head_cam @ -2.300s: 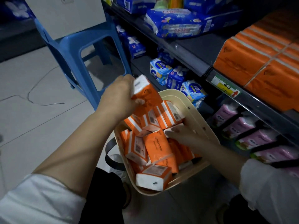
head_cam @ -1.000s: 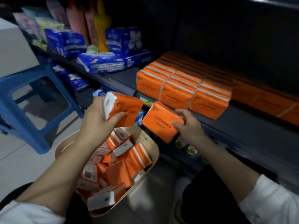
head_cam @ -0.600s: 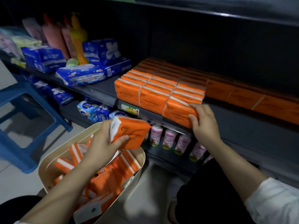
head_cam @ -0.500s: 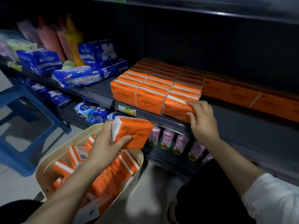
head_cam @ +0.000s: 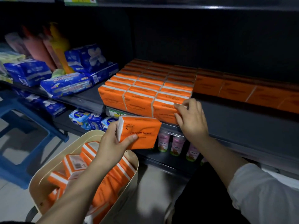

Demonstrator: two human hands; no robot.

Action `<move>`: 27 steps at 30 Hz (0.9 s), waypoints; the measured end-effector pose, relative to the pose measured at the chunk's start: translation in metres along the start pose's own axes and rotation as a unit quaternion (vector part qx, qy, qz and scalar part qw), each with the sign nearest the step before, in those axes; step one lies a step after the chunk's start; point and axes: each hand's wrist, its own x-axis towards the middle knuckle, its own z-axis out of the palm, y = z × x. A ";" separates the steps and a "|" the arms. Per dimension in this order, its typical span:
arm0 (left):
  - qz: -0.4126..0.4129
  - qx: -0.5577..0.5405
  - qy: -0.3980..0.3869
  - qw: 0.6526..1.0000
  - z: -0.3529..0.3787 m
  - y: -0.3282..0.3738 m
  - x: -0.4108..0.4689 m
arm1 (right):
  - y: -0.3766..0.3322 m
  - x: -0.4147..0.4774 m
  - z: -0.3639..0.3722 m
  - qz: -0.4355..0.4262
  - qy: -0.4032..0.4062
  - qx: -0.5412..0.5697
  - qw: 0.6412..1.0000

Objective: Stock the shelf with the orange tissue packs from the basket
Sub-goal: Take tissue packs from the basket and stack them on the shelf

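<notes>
Left hand [head_cam: 111, 143] has lifted its held pack [head_cam: 139, 133] from over the basket up to just below the shelf lip. Right hand [head_cam: 191, 120] hasn't left the front-right pack [head_cam: 163, 109].

- Left hand: thumb on the face, fingers wrapped behind the white end. It grips one end only, so the far end hangs free.
- Right hand: fingertips curled on the top edge and right end of the front-right pack, squaring it against the orange rows [head_cam: 145, 84].
- Shelf [head_cam: 242, 117]: bare deck to the right of the block, another orange row further back.
- Basket [head_cam: 48, 160]: many loose packs [head_cam: 72, 164] left, so the task is likely early to midway.

Risks, as judged:
- The front row sits flush with the lip. Any nudge outward from the right hand probably tips a pack off onto the pink bottles [head_cam: 176, 144] below.
- The one-ended grip on soft wrap may slip or sag on insertion.
- The right hand occupies the obvious slot, so the hands may collide unless it clears first.
- Ramming the held pack in could skew the rows.
</notes>
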 end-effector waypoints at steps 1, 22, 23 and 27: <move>0.000 -0.006 -0.003 1.000 0.002 0.001 0.001 | 0.001 0.000 0.000 0.002 -0.001 -0.014 1.000; 0.020 -0.071 -0.070 0.995 0.056 0.040 0.024 | 0.009 -0.013 -0.044 0.143 0.000 0.343 0.928; 0.028 -0.076 -0.076 0.994 0.060 0.044 0.026 | 0.012 -0.013 -0.048 0.143 -0.024 0.372 0.917; 0.073 -0.088 -0.093 0.989 0.080 0.058 0.033 | 0.026 -0.016 -0.056 0.129 -0.086 0.417 0.895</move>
